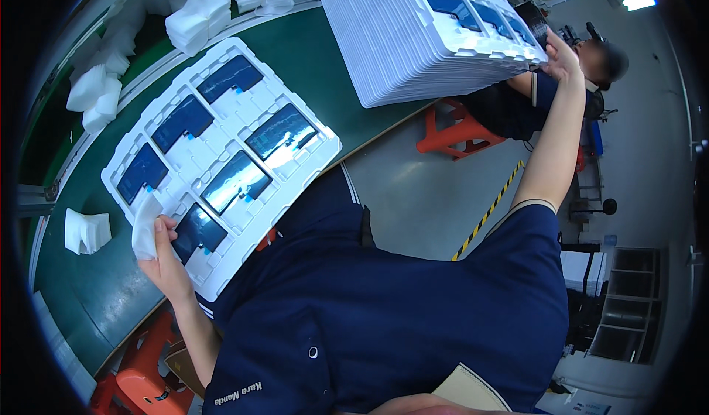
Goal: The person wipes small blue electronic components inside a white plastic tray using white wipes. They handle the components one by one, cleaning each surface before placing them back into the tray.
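The green worktop (pixel 310 46) runs away from me, curving with the lens. On its far right end stands a tall stack of white trays (pixel 421 38), the top one carrying dark panels. My right hand (pixel 563 49) reaches out to that stack, palm against its top right corner, fingers spread loosely along the edge; I cannot tell whether they actually clamp it. A seated person in dark clothing is just beyond that hand, beside an orange stool (pixel 454 134).

Nearer me lies a single white tray (pixel 295 175) with six dark glossy panels (pixel 281 131) in two rows of pockets. My left hand (pixel 166 256) rests at its near corner, fingers closed around a folded white wipe (pixel 145 227), which touches the tray next to the closest panel.

Smaller piles of white wipes (pixel 196 16) sit along the worktop's far edge, and one small pile (pixel 86 232) lies left of my left hand.
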Motion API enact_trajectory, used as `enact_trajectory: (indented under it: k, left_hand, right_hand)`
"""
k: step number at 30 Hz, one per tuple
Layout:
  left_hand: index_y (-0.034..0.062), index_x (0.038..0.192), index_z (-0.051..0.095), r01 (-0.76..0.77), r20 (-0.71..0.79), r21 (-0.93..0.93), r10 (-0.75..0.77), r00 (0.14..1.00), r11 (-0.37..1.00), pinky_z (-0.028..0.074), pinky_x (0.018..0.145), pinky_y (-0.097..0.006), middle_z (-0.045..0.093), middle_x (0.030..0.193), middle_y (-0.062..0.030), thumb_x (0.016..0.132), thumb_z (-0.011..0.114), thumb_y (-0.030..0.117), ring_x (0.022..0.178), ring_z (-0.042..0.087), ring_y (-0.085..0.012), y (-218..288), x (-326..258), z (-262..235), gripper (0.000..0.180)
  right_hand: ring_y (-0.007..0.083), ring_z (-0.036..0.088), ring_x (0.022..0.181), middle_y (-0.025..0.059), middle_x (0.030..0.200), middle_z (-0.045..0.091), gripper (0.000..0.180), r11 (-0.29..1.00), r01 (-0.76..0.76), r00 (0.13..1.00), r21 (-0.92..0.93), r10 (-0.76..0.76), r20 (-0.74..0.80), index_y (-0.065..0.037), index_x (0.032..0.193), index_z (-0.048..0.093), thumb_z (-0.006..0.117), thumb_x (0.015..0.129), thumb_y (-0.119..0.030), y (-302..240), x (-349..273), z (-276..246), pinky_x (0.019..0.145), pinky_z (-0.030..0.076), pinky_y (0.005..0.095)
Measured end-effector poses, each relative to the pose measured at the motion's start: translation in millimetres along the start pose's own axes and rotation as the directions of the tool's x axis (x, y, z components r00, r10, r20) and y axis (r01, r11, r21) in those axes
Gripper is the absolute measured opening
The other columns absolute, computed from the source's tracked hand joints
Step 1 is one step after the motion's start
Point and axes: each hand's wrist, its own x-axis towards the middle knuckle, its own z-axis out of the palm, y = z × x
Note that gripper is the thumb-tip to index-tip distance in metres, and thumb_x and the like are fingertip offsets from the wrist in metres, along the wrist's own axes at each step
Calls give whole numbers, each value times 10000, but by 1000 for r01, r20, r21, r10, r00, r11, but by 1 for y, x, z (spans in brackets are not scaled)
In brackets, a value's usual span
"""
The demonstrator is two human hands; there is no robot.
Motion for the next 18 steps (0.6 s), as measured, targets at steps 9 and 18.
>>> enact_trajectory:
  k: [9, 18]
  left_hand:
    - [21, 877, 612, 29, 0, 25, -29, 1000, 999, 384, 715, -238, 601, 825, -23, 956, 556, 166, 728, 487, -75, 7, 2, 2, 175]
    - [-3, 949, 637, 7, -13, -16, -7, 1000, 1000, 401, 684, -225, 619, 827, -19, 961, 556, 139, 727, 505, -65, 4, 4, 0, 164]
  right_hand:
    - [381, 480, 1251, 251, 1331, 500, 413, 629, -132, 984, 766, -8, 176, 79, 1277, 462, 599, 914, -60, 33, 3, 6, 1066, 364, 565]
    - [389, 345, 1356, 262, 1455, 350, 452, 551, -16, 980, 834, -158, 123, 85, 1372, 346, 439, 974, -109, -2, -45, 22, 1120, 241, 584]
